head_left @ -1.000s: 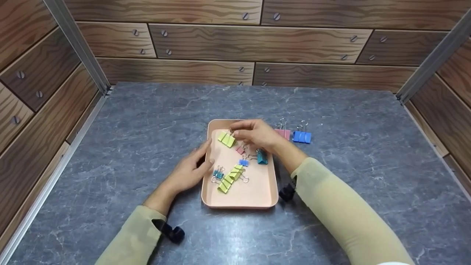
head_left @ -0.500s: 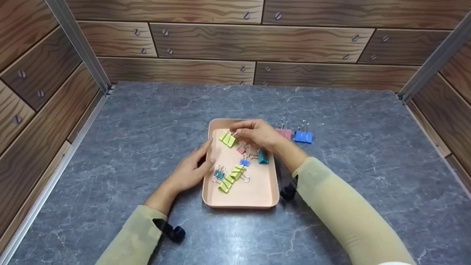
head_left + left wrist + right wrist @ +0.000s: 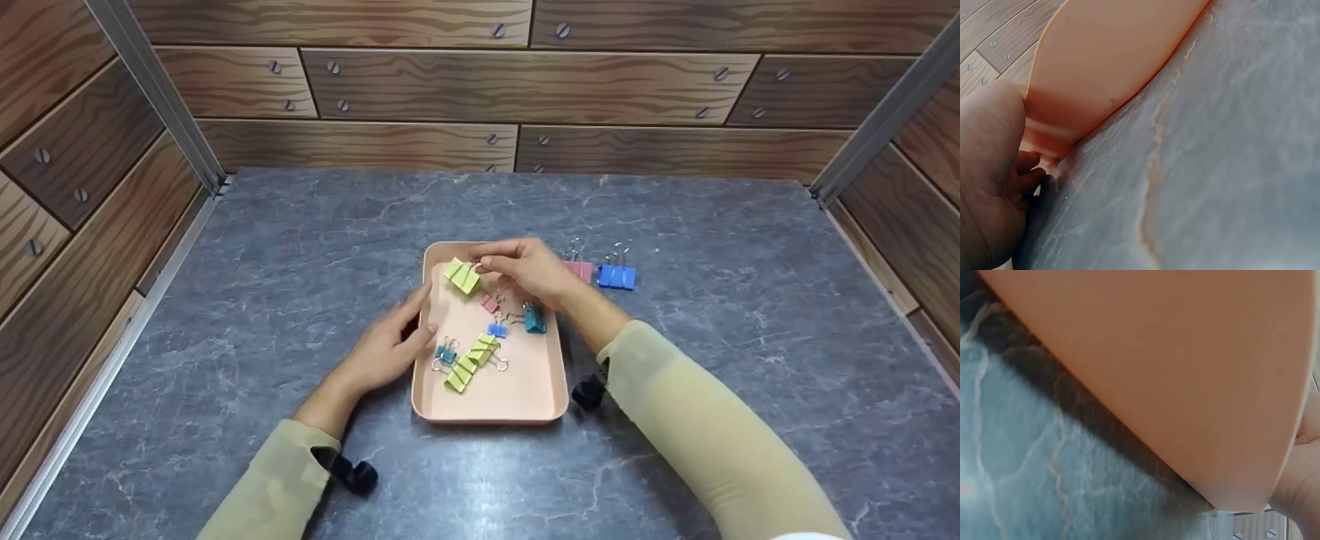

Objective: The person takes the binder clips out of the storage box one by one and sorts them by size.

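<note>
My right hand (image 3: pixel 532 270) pinches the wire handle of a yellow-green binder clip (image 3: pixel 462 277) over the far end of a peach tray (image 3: pixel 525 397). At the tray's left wall, my left hand (image 3: pixel 386 345) holds the side, thumb over the rim and fingers outside. Inside the tray lie two more yellow-green binder clips (image 3: pixel 460 373), a small teal one (image 3: pixel 446 354), a small pink one (image 3: pixel 490 303), a small blue one (image 3: pixel 496 330) and a larger teal one (image 3: pixel 535 318). In the right wrist view the tray wall (image 3: pixel 1157 354) hides most of the right hand.
Beyond the tray's right side, a large pink binder clip (image 3: pixel 579 271) and a large blue one (image 3: pixel 616 277) stand on the grey marbled table (image 3: pixel 712 315). Wood-patterned panels (image 3: pixel 525 86) enclose the back and sides.
The yellow-green clip in my right hand has risen slightly and tilted, and that hand has shifted a little up. My left hand keeps its place on the tray.
</note>
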`<state>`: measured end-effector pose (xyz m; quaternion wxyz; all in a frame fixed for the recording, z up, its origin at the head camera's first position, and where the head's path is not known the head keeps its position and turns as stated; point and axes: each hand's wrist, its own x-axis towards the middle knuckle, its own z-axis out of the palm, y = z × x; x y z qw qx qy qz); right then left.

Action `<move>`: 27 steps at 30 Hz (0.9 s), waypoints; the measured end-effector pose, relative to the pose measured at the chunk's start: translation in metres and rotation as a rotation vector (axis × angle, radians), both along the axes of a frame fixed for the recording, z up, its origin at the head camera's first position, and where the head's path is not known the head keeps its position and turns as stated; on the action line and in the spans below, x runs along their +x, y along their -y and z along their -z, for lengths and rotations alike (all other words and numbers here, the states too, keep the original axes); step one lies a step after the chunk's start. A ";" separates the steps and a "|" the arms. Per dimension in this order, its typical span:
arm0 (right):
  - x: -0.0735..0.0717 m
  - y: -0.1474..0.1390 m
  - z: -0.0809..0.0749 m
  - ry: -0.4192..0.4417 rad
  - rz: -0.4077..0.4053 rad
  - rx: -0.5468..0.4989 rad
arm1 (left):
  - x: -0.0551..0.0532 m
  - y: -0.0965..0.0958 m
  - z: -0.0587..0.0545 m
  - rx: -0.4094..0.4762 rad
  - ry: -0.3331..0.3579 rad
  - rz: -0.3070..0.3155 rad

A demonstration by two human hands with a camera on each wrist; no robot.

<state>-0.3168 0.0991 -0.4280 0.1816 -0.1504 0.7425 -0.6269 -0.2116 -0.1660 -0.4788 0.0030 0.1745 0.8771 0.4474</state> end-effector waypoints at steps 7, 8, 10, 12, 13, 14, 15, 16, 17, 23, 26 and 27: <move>0.002 -0.002 -0.012 -0.057 0.092 0.005 | 0.000 0.000 0.000 -0.007 0.003 -0.005; 0.002 -0.002 -0.014 -0.070 0.106 -0.004 | 0.000 0.000 0.000 -0.009 0.002 -0.005; 0.003 -0.003 -0.018 -0.080 0.133 -0.036 | 0.000 0.001 -0.001 -0.014 0.003 -0.007; 0.004 -0.003 -0.023 -0.086 0.157 -0.066 | 0.000 0.001 -0.002 -0.019 0.003 -0.010; 0.005 -0.004 -0.025 -0.088 0.167 -0.077 | 0.000 0.001 -0.002 -0.020 0.005 -0.012; 0.006 -0.005 -0.027 -0.089 0.174 -0.087 | 0.000 0.001 -0.003 -0.020 0.008 -0.011; 0.007 -0.006 -0.029 -0.093 0.181 -0.094 | 0.001 0.001 -0.003 -0.022 0.011 -0.011; 0.008 -0.007 -0.031 -0.095 0.187 -0.101 | 0.001 0.001 -0.004 -0.025 0.014 -0.011; 0.008 -0.008 -0.034 -0.100 0.190 -0.105 | 0.001 0.001 -0.004 -0.027 0.015 -0.011; 0.013 -0.023 -0.048 -0.146 0.200 -0.099 | 0.000 0.000 -0.003 -0.021 0.008 -0.011; 0.016 -0.036 -0.054 -0.192 0.187 -0.078 | 0.000 0.000 -0.001 -0.015 0.008 -0.010; 0.016 -0.042 -0.056 -0.208 0.182 -0.065 | 0.000 0.000 -0.001 -0.018 0.010 -0.011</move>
